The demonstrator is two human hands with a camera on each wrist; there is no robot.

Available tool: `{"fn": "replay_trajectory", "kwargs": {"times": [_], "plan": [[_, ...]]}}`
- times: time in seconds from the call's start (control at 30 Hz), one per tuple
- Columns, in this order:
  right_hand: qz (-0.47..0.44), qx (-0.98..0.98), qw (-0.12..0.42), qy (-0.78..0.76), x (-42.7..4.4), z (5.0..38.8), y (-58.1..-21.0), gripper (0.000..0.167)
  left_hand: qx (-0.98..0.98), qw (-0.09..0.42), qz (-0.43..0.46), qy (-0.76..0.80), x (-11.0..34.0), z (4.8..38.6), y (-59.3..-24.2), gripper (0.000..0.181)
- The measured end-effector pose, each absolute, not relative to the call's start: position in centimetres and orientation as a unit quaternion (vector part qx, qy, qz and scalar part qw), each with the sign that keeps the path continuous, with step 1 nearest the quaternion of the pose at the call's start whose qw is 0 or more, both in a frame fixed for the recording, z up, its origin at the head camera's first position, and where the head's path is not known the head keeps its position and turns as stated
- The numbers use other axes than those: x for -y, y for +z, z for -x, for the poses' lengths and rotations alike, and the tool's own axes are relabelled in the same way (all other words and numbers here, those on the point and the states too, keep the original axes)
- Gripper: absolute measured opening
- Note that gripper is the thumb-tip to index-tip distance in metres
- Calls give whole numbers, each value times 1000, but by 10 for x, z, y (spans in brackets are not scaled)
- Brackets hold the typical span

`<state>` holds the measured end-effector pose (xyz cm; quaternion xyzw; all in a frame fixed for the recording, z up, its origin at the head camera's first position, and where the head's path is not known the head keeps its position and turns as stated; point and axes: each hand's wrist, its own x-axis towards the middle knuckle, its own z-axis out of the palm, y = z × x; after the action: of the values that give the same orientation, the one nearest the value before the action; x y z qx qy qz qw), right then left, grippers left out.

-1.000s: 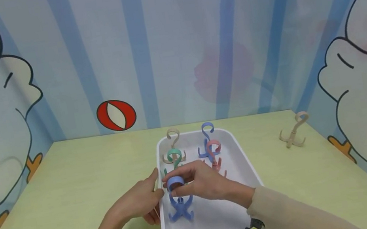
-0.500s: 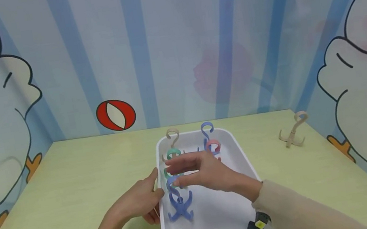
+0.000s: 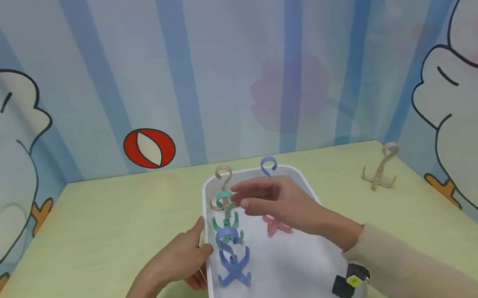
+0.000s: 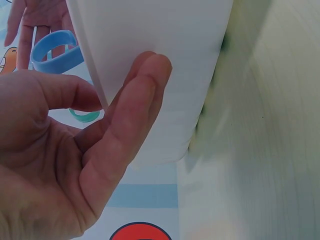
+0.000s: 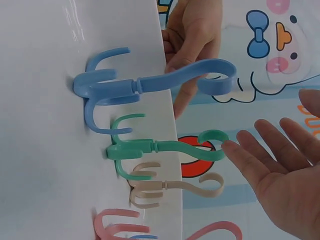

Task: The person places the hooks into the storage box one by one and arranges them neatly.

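A white tray [image 3: 284, 287] holds several upright swivel hangers, each a curled hook over a splayed base of prongs. My left hand [image 3: 178, 257] pinches its left rim, thumb over the edge and fingers against the outer wall [image 4: 190, 65]. My right hand [image 3: 285, 201] hovers above the tray, fingers extended and holding nothing. A blue hanger [image 3: 234, 269] stands nearest me on the left, with a green hanger [image 5: 165, 146] and a beige hanger [image 5: 170, 185] behind it. The right hand partly hides a pink hanger [image 3: 276, 225] and a second blue hanger [image 3: 268, 165].
Another beige hanger [image 3: 380, 168] stands on the pale yellow table [image 3: 113, 215], right of the tray. A printed curtain [image 3: 226, 67] closes off the back and sides. Small black cameras [image 3: 351, 280] sit at the wrists.
My right hand has let go of the near blue hanger, leaving it standing in the tray, and has moved up and to the right. My left hand has stayed at the rim.
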<state>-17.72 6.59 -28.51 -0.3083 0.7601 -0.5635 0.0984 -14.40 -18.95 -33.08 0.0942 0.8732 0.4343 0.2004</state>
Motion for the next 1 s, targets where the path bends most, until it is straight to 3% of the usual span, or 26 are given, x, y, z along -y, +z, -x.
{"fn": "replay_trajectory", "kwargs": {"times": [0.43,1.0], "plan": [[270,-767,51,-579,-111,181,-270,43,-878,195,-90,428,190,144,-332,76],[219,-760,-2,-612,-183,189,-285,39,-876,197,-92,429,188,144,-331,76]]}}
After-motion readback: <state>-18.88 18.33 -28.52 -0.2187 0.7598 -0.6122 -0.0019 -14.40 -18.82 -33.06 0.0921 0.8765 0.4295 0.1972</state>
